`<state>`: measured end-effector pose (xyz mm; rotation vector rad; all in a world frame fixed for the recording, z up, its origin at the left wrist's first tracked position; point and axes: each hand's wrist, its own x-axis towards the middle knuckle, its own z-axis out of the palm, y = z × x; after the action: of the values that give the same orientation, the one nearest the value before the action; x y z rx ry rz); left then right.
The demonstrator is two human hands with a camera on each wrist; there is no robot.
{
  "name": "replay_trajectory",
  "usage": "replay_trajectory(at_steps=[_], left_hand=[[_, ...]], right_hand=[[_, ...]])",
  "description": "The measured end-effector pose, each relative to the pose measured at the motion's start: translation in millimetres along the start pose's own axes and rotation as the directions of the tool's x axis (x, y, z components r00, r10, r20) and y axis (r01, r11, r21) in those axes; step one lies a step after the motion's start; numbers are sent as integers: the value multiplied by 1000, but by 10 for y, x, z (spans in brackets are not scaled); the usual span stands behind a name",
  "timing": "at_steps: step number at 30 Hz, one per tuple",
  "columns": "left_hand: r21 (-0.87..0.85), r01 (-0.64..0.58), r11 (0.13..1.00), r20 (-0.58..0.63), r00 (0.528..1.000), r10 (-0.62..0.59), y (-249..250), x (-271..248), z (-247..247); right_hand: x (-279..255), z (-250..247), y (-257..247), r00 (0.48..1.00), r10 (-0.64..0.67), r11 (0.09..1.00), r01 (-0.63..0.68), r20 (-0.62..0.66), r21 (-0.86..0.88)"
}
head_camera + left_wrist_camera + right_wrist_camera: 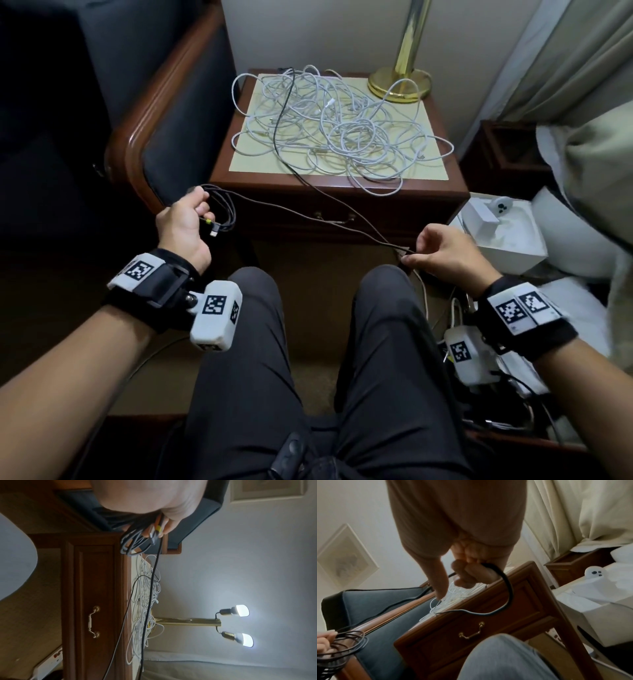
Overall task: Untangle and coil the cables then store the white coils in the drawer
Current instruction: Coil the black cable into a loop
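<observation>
A tangle of white cables [337,132] lies on the wooden nightstand [342,193], whose drawer [334,221] is closed. A black cable [329,198] runs out of the pile and over the front edge. My left hand [203,209], held left of the nightstand, grips a small coil of the black cable [224,212] with a plug hanging from it. My right hand [411,255] pinches the same cable's loose run in front of the nightstand's right corner. In the wrist views, the left hand [163,527] holds the coil [132,543] and the right hand's fingers [465,574] curl around the black cable [508,588].
A dark armchair [154,137] with a wooden arm stands close on the left. A brass lamp base [399,84] sits at the nightstand's back right corner. An open white box [507,236] and an adapter with wires [469,356] lie on the floor at right. My knees are below.
</observation>
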<state>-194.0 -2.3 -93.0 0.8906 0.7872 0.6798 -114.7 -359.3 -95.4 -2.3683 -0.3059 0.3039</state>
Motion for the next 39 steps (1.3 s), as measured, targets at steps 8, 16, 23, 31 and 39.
replay_trajectory(at_steps=[8,16,23,31,39], left_hand=[[69,-13,998,85,996,7,-20,-196,24],[303,-147,942,412,911,9,-175,-663,152],[432,-143,891,649,735,-196,-210,-934,168],[484,108,869,668,595,-446,-185,-1162,195],[478,220,850,679,522,-517,-193,-1335,222]], right_hand=[[-149,310,-125,989,-129,989,134,-77,65],[-444,558,-397,944,-275,957,250,182,145],[-503,440,-527,924,-282,788,69,259,612],[-452,376,-513,960,-174,563,-87,220,822],[-474,466,-547,993,-11,570,-91,119,817]])
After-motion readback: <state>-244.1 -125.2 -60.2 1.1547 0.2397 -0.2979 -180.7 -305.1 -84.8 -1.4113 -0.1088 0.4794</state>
